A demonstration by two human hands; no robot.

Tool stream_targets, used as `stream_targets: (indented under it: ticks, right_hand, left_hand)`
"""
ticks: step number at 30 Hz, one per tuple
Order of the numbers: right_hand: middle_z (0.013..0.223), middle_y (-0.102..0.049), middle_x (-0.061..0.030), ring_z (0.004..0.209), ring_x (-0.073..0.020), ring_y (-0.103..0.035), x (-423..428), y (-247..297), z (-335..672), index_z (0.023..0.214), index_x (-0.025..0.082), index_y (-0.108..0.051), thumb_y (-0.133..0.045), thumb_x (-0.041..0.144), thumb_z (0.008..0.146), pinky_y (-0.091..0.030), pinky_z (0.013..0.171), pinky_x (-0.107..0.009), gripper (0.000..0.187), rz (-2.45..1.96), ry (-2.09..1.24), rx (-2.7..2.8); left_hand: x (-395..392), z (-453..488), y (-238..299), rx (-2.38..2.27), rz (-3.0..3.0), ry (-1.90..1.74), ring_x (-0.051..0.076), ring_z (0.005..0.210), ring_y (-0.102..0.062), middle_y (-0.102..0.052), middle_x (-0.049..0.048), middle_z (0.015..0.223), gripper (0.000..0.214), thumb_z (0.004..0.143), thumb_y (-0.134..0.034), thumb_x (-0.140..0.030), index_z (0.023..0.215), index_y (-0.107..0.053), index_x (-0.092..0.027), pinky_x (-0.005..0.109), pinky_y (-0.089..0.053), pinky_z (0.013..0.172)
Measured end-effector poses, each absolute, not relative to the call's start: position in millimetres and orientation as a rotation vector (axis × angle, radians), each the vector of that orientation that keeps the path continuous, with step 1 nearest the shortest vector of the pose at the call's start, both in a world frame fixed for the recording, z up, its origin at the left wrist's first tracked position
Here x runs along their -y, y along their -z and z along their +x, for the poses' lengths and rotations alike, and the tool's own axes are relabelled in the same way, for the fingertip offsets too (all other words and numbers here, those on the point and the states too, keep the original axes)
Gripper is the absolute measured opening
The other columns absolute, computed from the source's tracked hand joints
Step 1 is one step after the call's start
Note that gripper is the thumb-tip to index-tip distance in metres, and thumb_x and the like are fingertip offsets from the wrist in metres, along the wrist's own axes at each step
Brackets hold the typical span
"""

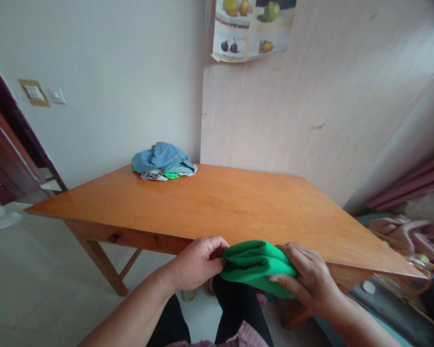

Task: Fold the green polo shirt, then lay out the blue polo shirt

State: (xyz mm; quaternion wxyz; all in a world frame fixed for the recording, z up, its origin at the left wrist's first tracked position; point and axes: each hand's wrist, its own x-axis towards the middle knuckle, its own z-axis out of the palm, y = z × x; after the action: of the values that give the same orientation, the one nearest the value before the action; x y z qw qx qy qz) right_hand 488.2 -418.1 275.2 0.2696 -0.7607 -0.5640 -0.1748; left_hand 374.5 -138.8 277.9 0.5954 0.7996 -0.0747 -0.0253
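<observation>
A folded green cloth (253, 264) is held in front of the near edge of a wooden table (220, 202). My left hand (198, 262) pinches its left end with closed fingers. My right hand (307, 274) wraps over its right side, fingers curled round the fabric. Both hands hover just off the table edge, above my lap.
A heap of blue, white and green clothes (163, 161) lies at the table's far corner by the wall. A door (7, 159) stands at the left, and a fruit poster (253, 29) hangs above. Pink fabric and bags (405, 233) crowd the right side.
</observation>
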Motion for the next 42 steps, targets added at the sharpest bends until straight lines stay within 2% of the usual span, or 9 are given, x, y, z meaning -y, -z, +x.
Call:
stream_targets:
  ticks: [4,7,9,13,16,21,28,34,42]
  right_hand:
    - [0.071,-0.054,0.0022,0.062,-0.0148,-0.054,416,-276,487,0.098,0.021,-0.052,-0.064,0.042,0.093,-0.037,0.057,-0.027,0.024,-2.059,0.384,1.414]
    - [0.069,-0.053,0.0033,0.06,-0.0134,-0.054,414,-277,487,0.094,0.021,-0.051,-0.063,0.043,0.094,-0.036,0.057,-0.026,0.025,-2.077,0.33,1.355]
    - [0.069,-0.053,0.0036,0.06,-0.0129,-0.053,414,-276,487,0.091,0.021,-0.051,-0.063,0.045,0.094,-0.036,0.057,-0.025,0.027,-2.089,0.323,1.34]
    - [0.068,-0.052,0.0035,0.06,-0.0126,-0.053,413,-272,487,0.089,0.022,-0.05,-0.06,0.047,0.095,-0.037,0.057,-0.025,0.028,-2.083,0.306,1.336]
    - [0.069,-0.054,0.0025,0.061,-0.0136,-0.053,412,-270,486,0.089,0.022,-0.05,-0.053,0.048,0.098,-0.038,0.057,-0.025,0.028,-2.076,0.302,1.332]
    - [0.07,-0.056,0.0013,0.061,-0.0144,-0.054,408,-268,485,0.09,0.022,-0.05,-0.049,0.048,0.1,-0.038,0.058,-0.026,0.028,-2.072,0.279,1.328]
    - [0.069,-0.055,0.0002,0.061,-0.0142,-0.053,397,-276,480,0.086,0.021,-0.051,-0.049,0.056,0.098,-0.035,0.057,-0.026,0.038,-2.053,0.316,1.443]
    - [0.072,-0.06,-0.0032,0.064,-0.0161,-0.057,385,-282,470,0.093,0.017,-0.057,-0.042,0.061,0.099,-0.037,0.059,-0.027,0.047,-2.026,0.256,1.485]
    - [0.09,-0.068,-0.0034,0.076,-0.0165,-0.063,395,-296,475,0.117,0.019,-0.06,-0.068,0.057,0.087,-0.045,0.062,-0.025,0.049,-2.01,-0.19,1.295]
  left_hand:
    - [142,367,-287,0.303,1.697,0.129,0.022,0.104,-0.063,-0.066,0.0063,0.114,0.038,0.089,-0.064,-0.035,0.124,-0.056,-0.021,0.034,-0.05,0.087]
    - [151,364,-289,0.322,1.706,0.061,0.029,0.126,-0.053,-0.055,0.0098,0.139,0.089,0.068,-0.087,-0.044,0.144,-0.043,-0.027,0.04,-0.044,0.101]
    - [157,365,-286,0.254,1.81,-0.068,0.031,0.129,-0.05,-0.052,0.0094,0.143,0.102,0.058,-0.093,-0.042,0.145,-0.042,-0.029,0.04,-0.042,0.105]
    - [163,371,-278,0.21,1.878,-0.14,0.02,0.096,-0.061,-0.066,0.0036,0.105,0.051,0.078,-0.079,-0.046,0.119,-0.062,-0.022,0.03,-0.048,0.083]
    - [162,374,-274,0.23,1.878,-0.17,0.014,0.077,-0.055,-0.06,-0.0016,0.082,0.035,0.082,-0.075,-0.047,0.098,-0.065,-0.018,0.024,-0.043,0.069]
    - [157,374,-274,0.238,1.878,-0.14,0.014,0.08,-0.056,-0.06,-0.0013,0.086,0.033,0.086,-0.072,-0.047,0.102,-0.063,-0.019,0.024,-0.043,0.07]
    - [166,369,-295,0.235,2.006,-0.182,0.028,0.115,-0.057,-0.06,0.0073,0.131,0.091,0.062,-0.087,-0.057,0.139,-0.049,-0.028,0.036,-0.046,0.096]
    - [178,372,-299,0.255,2.129,-0.318,0.021,0.092,-0.062,-0.066,0.0038,0.099,0.049,0.085,-0.067,-0.058,0.118,-0.06,-0.022,0.03,-0.046,0.081]
    - [160,372,-292,0.22,2.037,-0.408,0.015,0.077,-0.055,-0.057,-0.0016,0.082,0.031,0.093,-0.06,-0.051,0.102,-0.058,-0.022,0.025,-0.043,0.072]
